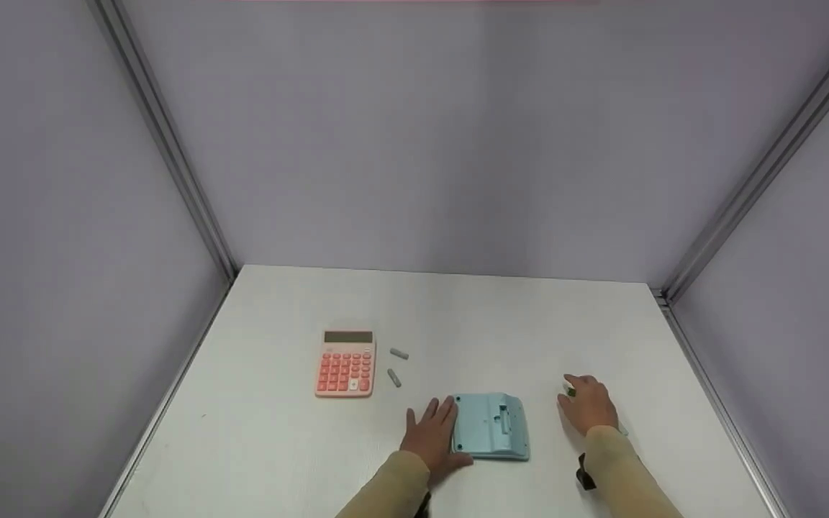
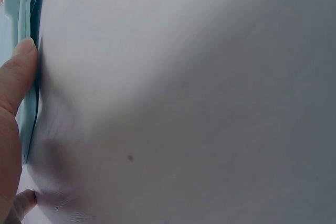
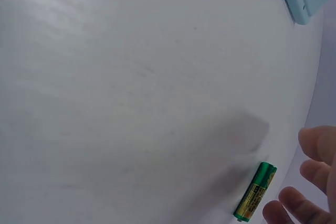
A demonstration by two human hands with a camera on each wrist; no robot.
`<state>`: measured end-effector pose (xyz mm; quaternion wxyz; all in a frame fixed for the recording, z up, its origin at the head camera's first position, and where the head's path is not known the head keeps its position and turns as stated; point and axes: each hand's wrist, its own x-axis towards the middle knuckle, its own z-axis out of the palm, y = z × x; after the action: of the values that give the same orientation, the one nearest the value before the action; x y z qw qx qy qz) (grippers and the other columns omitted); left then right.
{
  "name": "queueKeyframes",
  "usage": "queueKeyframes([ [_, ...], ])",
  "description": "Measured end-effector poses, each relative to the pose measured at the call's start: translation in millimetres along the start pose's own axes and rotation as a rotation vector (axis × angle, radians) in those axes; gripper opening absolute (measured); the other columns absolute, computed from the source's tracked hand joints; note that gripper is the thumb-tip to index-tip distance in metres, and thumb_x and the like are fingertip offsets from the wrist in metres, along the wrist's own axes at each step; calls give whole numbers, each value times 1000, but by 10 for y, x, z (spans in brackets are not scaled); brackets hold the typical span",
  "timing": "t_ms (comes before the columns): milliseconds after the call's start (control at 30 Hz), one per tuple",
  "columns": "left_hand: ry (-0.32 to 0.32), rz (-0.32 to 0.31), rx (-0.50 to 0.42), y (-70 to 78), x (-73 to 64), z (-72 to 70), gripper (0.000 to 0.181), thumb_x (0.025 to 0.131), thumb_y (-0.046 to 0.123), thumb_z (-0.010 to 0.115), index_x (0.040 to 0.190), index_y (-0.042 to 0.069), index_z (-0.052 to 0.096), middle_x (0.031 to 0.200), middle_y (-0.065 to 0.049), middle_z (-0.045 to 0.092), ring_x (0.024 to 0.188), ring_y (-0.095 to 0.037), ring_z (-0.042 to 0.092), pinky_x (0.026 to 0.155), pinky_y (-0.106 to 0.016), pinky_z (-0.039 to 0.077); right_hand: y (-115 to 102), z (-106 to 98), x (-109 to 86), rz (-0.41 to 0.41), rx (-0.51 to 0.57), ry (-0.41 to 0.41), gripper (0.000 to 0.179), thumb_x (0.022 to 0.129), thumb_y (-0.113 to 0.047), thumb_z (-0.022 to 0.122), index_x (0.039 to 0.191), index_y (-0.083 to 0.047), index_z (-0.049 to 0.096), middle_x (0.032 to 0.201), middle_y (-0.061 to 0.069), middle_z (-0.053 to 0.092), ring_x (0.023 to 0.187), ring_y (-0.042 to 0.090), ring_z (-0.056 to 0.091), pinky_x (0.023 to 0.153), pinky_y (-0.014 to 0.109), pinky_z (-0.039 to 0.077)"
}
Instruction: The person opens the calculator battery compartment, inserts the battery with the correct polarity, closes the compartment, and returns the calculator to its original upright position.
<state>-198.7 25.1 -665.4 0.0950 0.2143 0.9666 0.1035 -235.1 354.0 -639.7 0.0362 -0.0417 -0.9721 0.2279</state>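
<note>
A light blue calculator [image 1: 490,428] lies face down, its battery slot [image 1: 504,419] uncovered. My left hand [image 1: 432,439] rests against its left side, fingers spread, thumb along the near edge; the left wrist view shows the thumb touching the calculator's rim [image 2: 26,114]. Farther right, my right hand [image 1: 591,406] hovers over a green battery [image 3: 255,191] with gold lettering. In the right wrist view the fingers are parted beside that battery, and a gap shows between them. A pale small piece [image 1: 623,429] pokes out beyond the right hand, mostly hidden.
A pink calculator [image 1: 345,364] lies face up on the left of the white table [image 1: 263,446]. Beside it are two small grey cylinders [image 1: 399,353], apart from each other. Grey panels [image 1: 386,144] enclose the back and sides.
</note>
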Motion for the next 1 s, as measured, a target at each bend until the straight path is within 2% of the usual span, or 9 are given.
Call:
queueKeyframes([
  [300, -6, -13, -6, -5, 1, 28, 106, 72, 79, 54, 153, 17, 27, 159, 2, 19, 144, -26, 21, 109, -64, 22, -53, 101, 29, -33, -76, -19, 45, 91, -17, 64, 133, -2, 56, 128, 25, 54, 118, 46, 49, 96, 58, 43],
  [600, -16, -16, -31, -3, 16, 31, 104, 73, 77, 56, 153, 17, 26, 159, 1, 19, 145, -26, 20, 110, -64, 20, -101, 186, -2, -27, -119, -35, 40, 93, -13, 59, 130, 4, 56, 127, 26, 54, 118, 45, 49, 100, 57, 41],
  [800, -5, -18, -28, -11, 21, 41, 105, 72, 78, 55, 153, 18, 26, 159, 2, 19, 145, -26, 20, 110, -64, 20, -95, 189, -24, -42, -109, 0, 37, 93, -11, 60, 126, 5, 59, 126, 26, 54, 119, 45, 48, 100, 55, 41],
  [900, -5, -12, -30, -5, 10, 19, 105, 73, 78, 55, 153, 17, 26, 159, 2, 19, 145, -26, 21, 109, -64, 20, -87, 168, -32, -28, -128, 28, 35, 92, -11, 61, 123, 5, 61, 125, 27, 54, 118, 46, 48, 97, 56, 43],
  [1000, -9, -8, -22, 5, -6, -4, 104, 74, 77, 54, 153, 17, 25, 160, 2, 19, 145, -26, 20, 110, -64, 21, -100, 126, -43, 19, -148, 22, 34, 91, -12, 61, 121, 5, 62, 125, 29, 52, 116, 47, 48, 93, 58, 45],
])
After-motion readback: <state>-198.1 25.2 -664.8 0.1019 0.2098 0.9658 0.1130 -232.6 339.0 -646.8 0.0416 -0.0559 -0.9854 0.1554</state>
